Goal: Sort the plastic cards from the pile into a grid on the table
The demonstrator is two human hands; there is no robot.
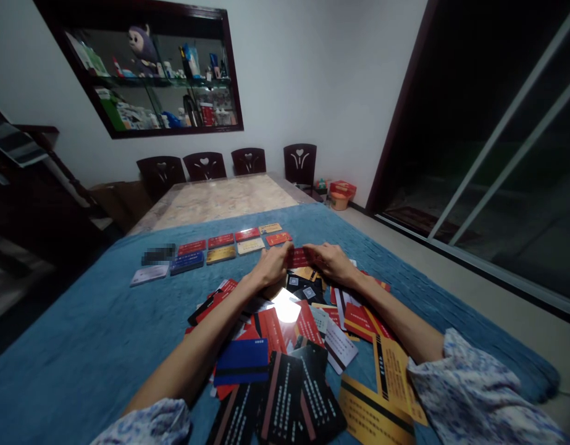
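Observation:
Between my two hands is a red card (301, 258), gripped at its left end by my left hand (274, 266) and at its right end by my right hand (333, 261). Both hands have their fingers closed on it, just above the far edge of a loose heap of cards. In that heap lie black cards (281, 395), a blue card (243, 358), gold cards (375, 411), white cards (340, 346) and red cards (270, 327). Beyond my left hand, cards stand sorted in two rows, among them a blue stack (187, 262), a gold stack (221, 254) and a red stack (192, 247).
A blue cloth (94, 321) covers the near part of the table, with the bare marble-like tabletop (224, 196) beyond. Several dark chairs (205, 165) stand behind it. An orange bucket (340, 199) is on the floor at the back right, near a glass sliding door (507, 154).

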